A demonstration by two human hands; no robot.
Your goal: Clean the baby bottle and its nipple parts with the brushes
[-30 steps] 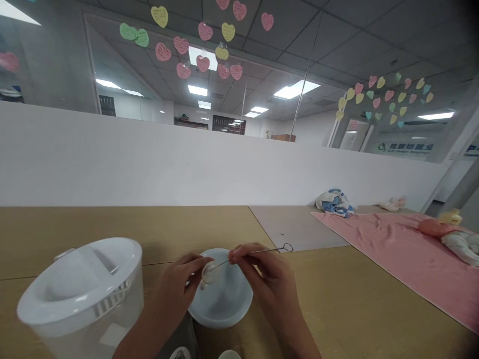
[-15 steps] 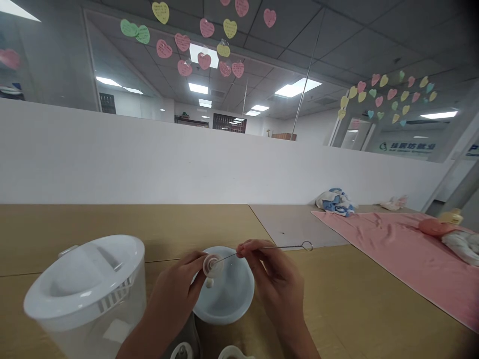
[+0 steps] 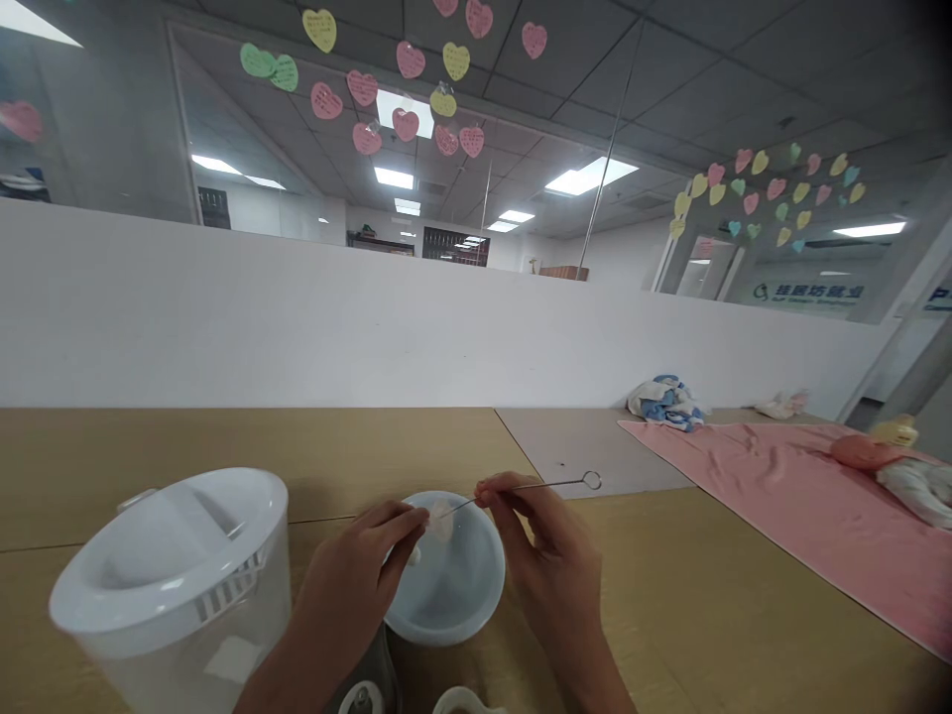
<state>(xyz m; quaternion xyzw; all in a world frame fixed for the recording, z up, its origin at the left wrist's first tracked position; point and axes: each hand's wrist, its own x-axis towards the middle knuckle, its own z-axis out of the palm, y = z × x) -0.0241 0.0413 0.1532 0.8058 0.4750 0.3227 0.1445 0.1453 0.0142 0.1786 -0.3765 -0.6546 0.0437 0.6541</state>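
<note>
My left hand [image 3: 364, 560] pinches a small translucent cup-like piece [image 3: 441, 523] over a pale blue bowl [image 3: 462, 595]; its exact kind is unclear. In my right hand [image 3: 550, 555], closed between thumb and fingers, is a thin wire brush [image 3: 550, 484] with a looped end pointing right. The brush's other end reaches the translucent piece, and its tip is hidden. Beside my left fingers a small white knob-like thing [image 3: 415, 557] shows against the bowl, partly covered.
A large white lidded bucket [image 3: 168, 555] stands left of my forearm. Near the front edge are a grey device [image 3: 379, 664] and a white ring-like part [image 3: 459, 700]. A pink cloth [image 3: 780, 506] covers the right side, with a blue-and-white bundle [image 3: 665, 402] behind.
The translucent piece has turned, its round face swinging away from me to the right. My right hand and the brush's looped end have shifted slightly left and up.
</note>
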